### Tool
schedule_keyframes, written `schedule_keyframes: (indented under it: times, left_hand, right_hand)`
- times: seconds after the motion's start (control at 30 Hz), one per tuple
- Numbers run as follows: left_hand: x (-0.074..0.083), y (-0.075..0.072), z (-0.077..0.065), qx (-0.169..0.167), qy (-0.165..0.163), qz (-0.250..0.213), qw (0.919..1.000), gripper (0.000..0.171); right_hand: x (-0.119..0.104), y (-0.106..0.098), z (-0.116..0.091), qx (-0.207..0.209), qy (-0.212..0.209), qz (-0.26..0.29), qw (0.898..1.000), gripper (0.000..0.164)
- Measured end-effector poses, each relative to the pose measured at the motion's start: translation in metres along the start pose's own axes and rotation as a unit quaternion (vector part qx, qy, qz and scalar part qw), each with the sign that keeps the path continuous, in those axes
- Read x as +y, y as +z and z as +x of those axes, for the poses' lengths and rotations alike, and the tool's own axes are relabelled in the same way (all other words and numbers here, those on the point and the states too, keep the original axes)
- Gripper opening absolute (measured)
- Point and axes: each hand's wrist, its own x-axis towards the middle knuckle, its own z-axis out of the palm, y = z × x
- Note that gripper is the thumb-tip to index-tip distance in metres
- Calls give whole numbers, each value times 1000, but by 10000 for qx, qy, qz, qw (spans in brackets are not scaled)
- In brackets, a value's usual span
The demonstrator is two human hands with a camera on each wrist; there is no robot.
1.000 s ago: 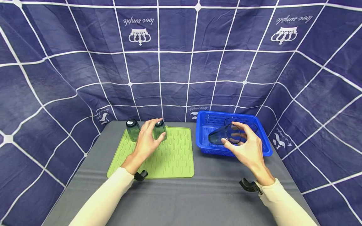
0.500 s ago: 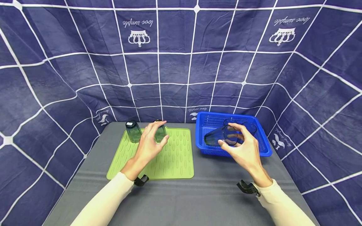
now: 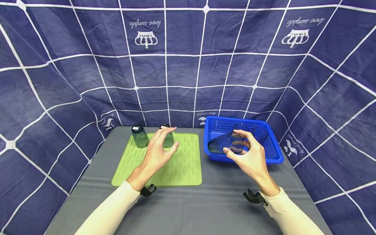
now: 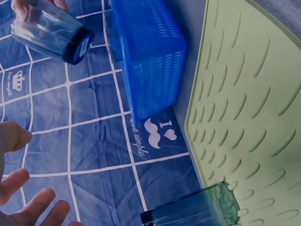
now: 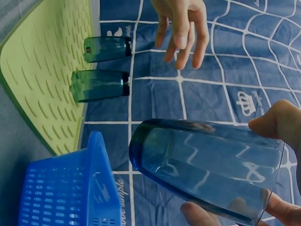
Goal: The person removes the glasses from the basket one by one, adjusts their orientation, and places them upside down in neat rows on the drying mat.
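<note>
My right hand (image 3: 249,158) grips a tinted drinking glass (image 3: 221,142) near its rim, fingers on one side and thumb on the other. Tilted on its side, the glass hangs above the blue basket (image 3: 279,160), its dark base toward the left. My left hand (image 3: 157,151) hovers over the green mat (image 3: 183,169) with fingers spread, holding nothing. Close behind it one upside-down glass (image 3: 168,140) stands on the mat, partly hidden by the fingers. Another upside-down glass (image 3: 140,137) stands to its left. In the right wrist view the left hand (image 5: 183,23) is apart from both.
Two more glasses show in the basket, a right one (image 3: 260,134) and a left one (image 3: 241,128), partly hidden by my right hand. Mat and basket lie on a grey table (image 3: 202,209). A blue gridded cloth (image 3: 182,71) rises behind and at both sides.
My right hand has moved a little left with the glass, its base nearing the basket's left rim. My left hand has drawn slightly right and toward me, its fingers spreading wider.
</note>
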Motion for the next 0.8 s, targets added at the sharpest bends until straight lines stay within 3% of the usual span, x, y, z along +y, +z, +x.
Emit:
schedule_keyframes:
  times: [0.33,0.8]
  left_hand:
    - [10,0,-3,20,111,-166,9998,60]
    - [23,1,-4,-63,257,-373,9990,61]
  right_hand:
    - [-1,8,-3,-66,62,185,9998,76]
    - [-4,18,-6,-139,236,850,9960,73]
